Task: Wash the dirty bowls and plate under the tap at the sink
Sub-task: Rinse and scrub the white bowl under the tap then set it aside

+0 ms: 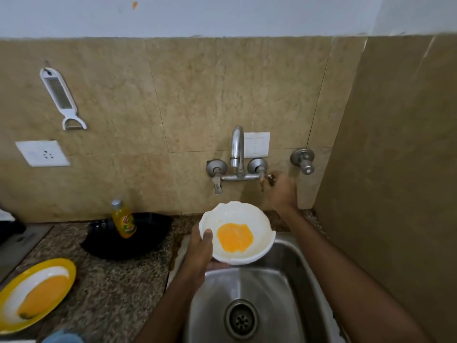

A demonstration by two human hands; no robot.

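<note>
My left hand [201, 251] grips a white scalloped bowl [257, 240] by its left rim, thumb inside, and holds it over the back of the steel sink [291, 288]. An orange-yellow smear covers the bowl's bottom. My right hand [280, 188] reaches up to the wall tap [237, 154] and grips its right handle, which the fingers mostly hide. No water runs from the spout. A yellow-rimmed plate [66, 268] with an orange smear lies on the counter at the lower left.
A bottle of yellow dish soap [123, 220] stands on the speckled counter in front of a black pan [148, 241]. A white peeler [61, 99] hangs on the tiled wall above a socket [42, 153]. A second valve [303, 159] sticks out right of the tap.
</note>
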